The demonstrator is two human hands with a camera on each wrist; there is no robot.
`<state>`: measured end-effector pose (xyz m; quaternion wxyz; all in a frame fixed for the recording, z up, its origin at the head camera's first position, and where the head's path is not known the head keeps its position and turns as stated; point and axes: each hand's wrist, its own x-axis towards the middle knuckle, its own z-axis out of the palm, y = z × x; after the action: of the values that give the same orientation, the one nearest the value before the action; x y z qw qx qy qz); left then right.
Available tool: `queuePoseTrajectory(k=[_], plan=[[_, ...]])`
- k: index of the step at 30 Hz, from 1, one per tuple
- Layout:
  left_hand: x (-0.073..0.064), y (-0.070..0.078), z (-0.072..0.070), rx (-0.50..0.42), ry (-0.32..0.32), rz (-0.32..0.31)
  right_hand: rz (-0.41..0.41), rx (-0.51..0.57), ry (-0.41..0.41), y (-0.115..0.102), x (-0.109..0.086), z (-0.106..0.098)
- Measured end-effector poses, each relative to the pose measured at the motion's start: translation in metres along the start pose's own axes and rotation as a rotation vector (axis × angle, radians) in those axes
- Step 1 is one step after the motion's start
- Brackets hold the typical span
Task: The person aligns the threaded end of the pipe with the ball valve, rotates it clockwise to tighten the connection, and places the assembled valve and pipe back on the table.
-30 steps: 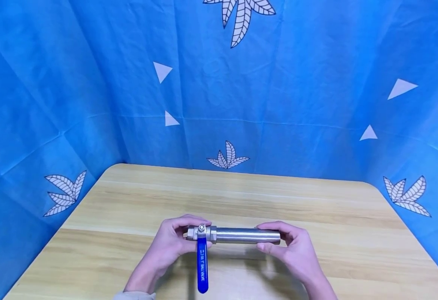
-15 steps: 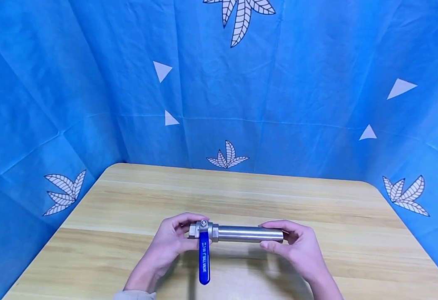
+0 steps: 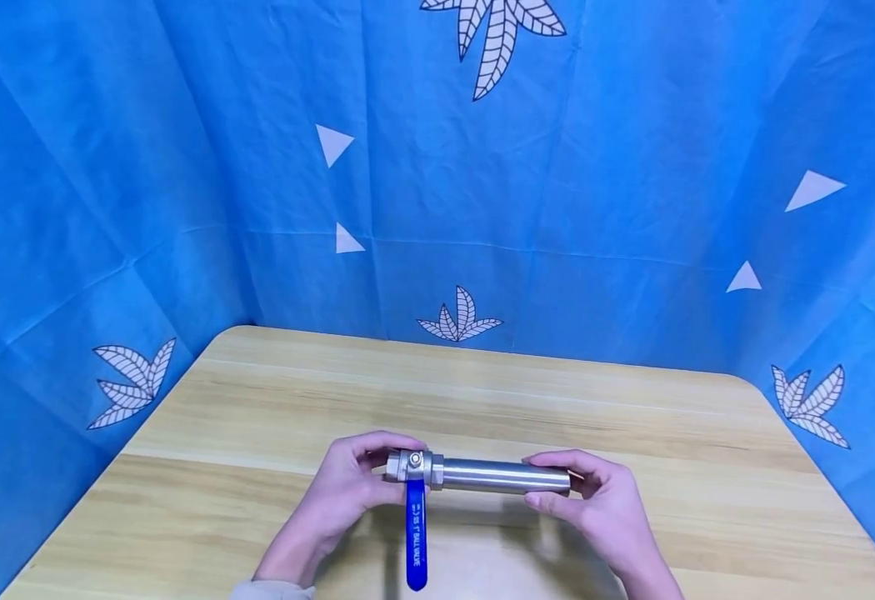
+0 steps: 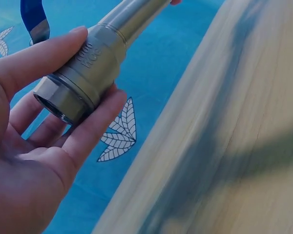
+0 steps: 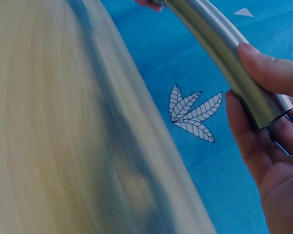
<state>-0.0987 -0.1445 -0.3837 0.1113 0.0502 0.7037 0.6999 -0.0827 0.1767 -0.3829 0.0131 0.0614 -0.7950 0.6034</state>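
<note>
A steel ball valve [image 3: 415,463] with a steel pipe [image 3: 493,476] joined to its right end is held level between both hands. The valve's blue lever handle [image 3: 417,533], lettered "BALL VALVE", points toward the person, crosswise to the pipe. My left hand [image 3: 347,479] grips the valve body; in the left wrist view the thumb and fingers wrap the body [image 4: 90,63], and its open hex end faces the palm. With thumb and fingers, my right hand [image 3: 598,500] pinches the pipe's far right end, whose open mouth [image 5: 276,119] shows in the right wrist view.
Below the hands lies a light wood-grain table [image 3: 295,392] with rounded back corners, and shadows of the hands and valve fall on it. A blue curtain [image 3: 452,183] with white leaf and triangle prints surrounds the table at the back and both sides.
Both hands, with the valve and pipe, have shifted slightly right. The blue handle tipped up a little half a second ago and has dropped lower again. The camera view has tilted slightly.
</note>
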Motion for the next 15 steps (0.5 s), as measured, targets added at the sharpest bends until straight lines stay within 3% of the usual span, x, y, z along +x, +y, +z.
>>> queuePoseTrajectory(k=[9,15], plan=[[0.012,-0.008,0.005,0.063,-0.033,-0.026,-0.037,-0.059,0.05,0.021,0.004,0.007],[0.02,-0.015,0.005,0.103,-0.041,-0.024,0.036,-0.107,0.077,0.032,0.007,0.011]])
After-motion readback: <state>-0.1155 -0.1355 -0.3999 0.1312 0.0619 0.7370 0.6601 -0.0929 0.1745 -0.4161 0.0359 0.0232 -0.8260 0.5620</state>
